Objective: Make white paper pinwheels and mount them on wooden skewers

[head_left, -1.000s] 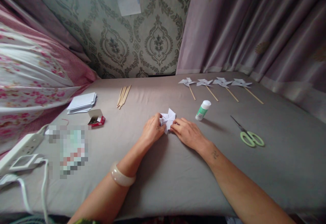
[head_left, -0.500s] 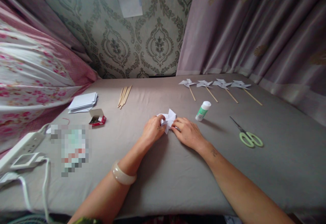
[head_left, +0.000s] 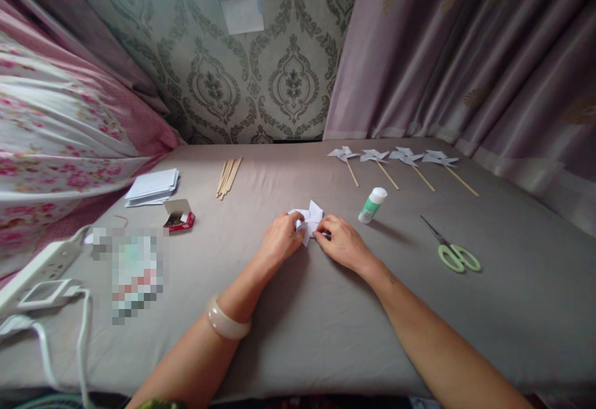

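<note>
A white folded-paper pinwheel, with no stick showing on it, sits in the middle of the cloth-covered table. My left hand grips its left side, thumb in front and fingers curled over the paper. From the right, my right hand pinches the pinwheel's lower right edge with its fingertips. A small dark patch shows under the right fingers; I cannot tell what it is. To the right of that hand a white and green glue stick stands capped.
Several finished pinwheels on sticks lie at the back right. Green-handled scissors rest at right. Loose wooden sticks, a paper stack, an open red box and a power strip lie at left.
My right fingertips have shifted slightly along the pinwheel's lower right edge. The left hand keeps its grip. The whole view has moved a little.
</note>
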Tool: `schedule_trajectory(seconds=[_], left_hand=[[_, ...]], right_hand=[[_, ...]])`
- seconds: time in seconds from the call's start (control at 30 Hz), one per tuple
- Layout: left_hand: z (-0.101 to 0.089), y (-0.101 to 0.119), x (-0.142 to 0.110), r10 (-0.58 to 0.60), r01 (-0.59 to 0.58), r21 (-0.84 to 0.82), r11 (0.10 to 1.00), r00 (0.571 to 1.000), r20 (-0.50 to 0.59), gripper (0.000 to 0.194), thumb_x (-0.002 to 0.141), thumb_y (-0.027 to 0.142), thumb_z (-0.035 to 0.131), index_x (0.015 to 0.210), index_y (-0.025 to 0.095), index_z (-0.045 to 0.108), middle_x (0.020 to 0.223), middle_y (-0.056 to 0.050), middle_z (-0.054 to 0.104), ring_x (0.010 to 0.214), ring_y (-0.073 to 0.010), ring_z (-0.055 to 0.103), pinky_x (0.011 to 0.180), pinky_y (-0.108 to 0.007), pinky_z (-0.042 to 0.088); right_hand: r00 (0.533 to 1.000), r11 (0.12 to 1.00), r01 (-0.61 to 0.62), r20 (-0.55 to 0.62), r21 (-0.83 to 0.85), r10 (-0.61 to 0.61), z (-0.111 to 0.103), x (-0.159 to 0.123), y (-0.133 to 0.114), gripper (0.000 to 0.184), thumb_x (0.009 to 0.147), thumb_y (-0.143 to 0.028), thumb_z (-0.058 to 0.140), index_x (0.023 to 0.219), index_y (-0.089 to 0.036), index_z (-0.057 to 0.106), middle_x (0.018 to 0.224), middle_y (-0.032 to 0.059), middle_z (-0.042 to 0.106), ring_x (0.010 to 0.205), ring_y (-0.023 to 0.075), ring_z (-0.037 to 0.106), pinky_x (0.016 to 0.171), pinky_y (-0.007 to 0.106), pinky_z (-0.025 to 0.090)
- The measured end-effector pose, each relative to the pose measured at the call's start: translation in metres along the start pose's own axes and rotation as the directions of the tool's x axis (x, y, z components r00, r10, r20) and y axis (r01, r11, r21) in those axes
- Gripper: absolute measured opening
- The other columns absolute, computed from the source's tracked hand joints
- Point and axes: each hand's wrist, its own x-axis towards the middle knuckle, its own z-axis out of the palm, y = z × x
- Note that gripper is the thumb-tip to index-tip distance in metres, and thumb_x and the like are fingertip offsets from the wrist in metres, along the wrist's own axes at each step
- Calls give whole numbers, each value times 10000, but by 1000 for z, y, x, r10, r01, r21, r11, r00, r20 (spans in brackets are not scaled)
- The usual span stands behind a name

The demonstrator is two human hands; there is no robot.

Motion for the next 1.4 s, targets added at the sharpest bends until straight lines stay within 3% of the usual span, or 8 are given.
schedule_trajectory(seconds=[0.13,0.23,0.3,0.4,0.5,0.73,0.9,1.4], left_hand=[[0,-1,1,-8,8,5,1000,1000,22,293,816,244,523,1087,205,627,929,-80,632,809,-193,597,741,-283,443],[-1,-1,2,-18,18,7,1000,999,37,307,815,250,527,1105,209,619,949,-81,633,828,-196,599,747,-282,443],[-1,-1,2,-19,19,4,1000,999,34,310,815,248,522,1108,209,617,963,-85,634,840,-200,600,748,-286,442],[-1,-1,2,-15,16,-5,1000,999,31,310,809,246,526,1101,207,621,969,-87,641,840,-203,603,737,-287,439],[-2,-1,3,-22,24,-43,999,999,28,299,816,272,534,1091,199,626,939,-81,661,821,-198,608,722,-282,437],[1,-5,6,-77,76,-121,990,997,-10,320,831,335,558,1091,153,595,949,-96,691,857,-210,626,718,-285,444],[5,-8,8,-69,67,-93,993,997,-21,222,833,296,554,981,145,623,965,-114,687,872,-212,626,724,-284,445],[1,-1,3,-70,70,-68,995,998,3,224,846,268,523,1009,141,611,1012,-129,673,928,-227,619,739,-287,450]], right_hand=[[973,974,-216,-67,72,220,-46,-15,9,283,835,-437,524,747,-194,640,711,41,655,665,178,601,658,287,429],[748,849,-527,-456,34,482,-73,-27,34,315,757,-489,584,791,-176,601,732,77,647,683,228,607,675,344,444],[661,836,-538,-559,110,500,-73,-28,57,490,647,-473,684,988,-142,561,966,147,646,816,256,623,739,374,470],[801,893,-356,-402,276,444,-51,-20,88,785,545,-467,749,1200,-164,441,1216,170,568,1047,267,591,847,386,479],[856,881,-311,-297,357,423,-31,-7,100,567,635,-432,679,1098,-151,513,1102,144,631,979,249,622,837,383,487],[981,999,-19,-193,29,24,-56,8,50,328,813,-273,553,1116,-159,606,1014,93,635,834,201,611,763,330,486],[953,888,303,101,-347,-286,-75,20,-1,308,849,-134,522,1135,-201,615,1040,83,609,974,217,523,859,326,420],[868,622,490,408,-611,-283,-68,47,-52,205,888,-106,476,918,-193,659,966,82,627,953,224,484,733,323,339]])
